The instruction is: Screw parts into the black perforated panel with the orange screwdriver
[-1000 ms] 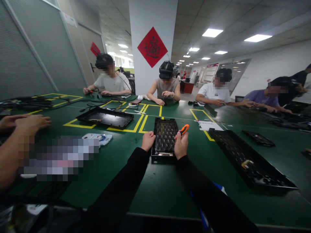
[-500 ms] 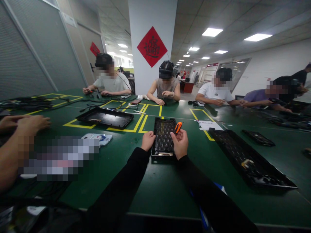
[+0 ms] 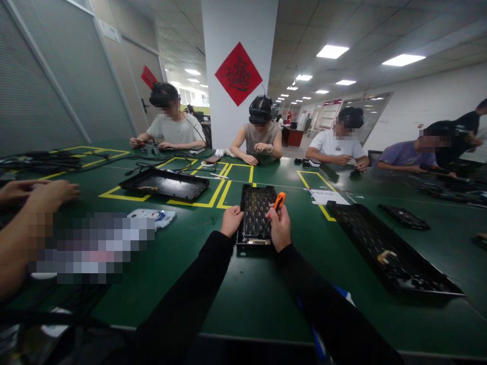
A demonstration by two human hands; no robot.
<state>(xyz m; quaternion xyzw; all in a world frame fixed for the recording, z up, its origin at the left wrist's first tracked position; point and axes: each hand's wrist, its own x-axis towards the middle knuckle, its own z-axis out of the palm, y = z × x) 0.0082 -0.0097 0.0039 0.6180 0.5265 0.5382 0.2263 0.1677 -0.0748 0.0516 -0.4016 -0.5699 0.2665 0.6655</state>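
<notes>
A small black plastic case (image 3: 256,218), with rows of shiny fittings inside, lies on the table in front of me. My left hand (image 3: 232,221) is closed on its left rim, thumb uppermost. In my right hand (image 3: 280,226) is a screwdriver (image 3: 280,199) with an orange and black handle. The handle points up and away from me. Its tip is not clear to see. The right-hand fingers are closed around the tool, over the right side of the case.
A long black housing (image 3: 365,233) with parts inside lies right, beside a small black panel (image 3: 405,217). Another black tray (image 3: 165,184) stands left of centre. Nearby are a plastic packet (image 3: 162,217) and white paper (image 3: 327,196). A co-worker's hands (image 3: 51,195) are at left; several people sit opposite.
My right hand has shifted slightly left over the case, and the orange handle stands more upright. My left hand and the case stay in place.
</notes>
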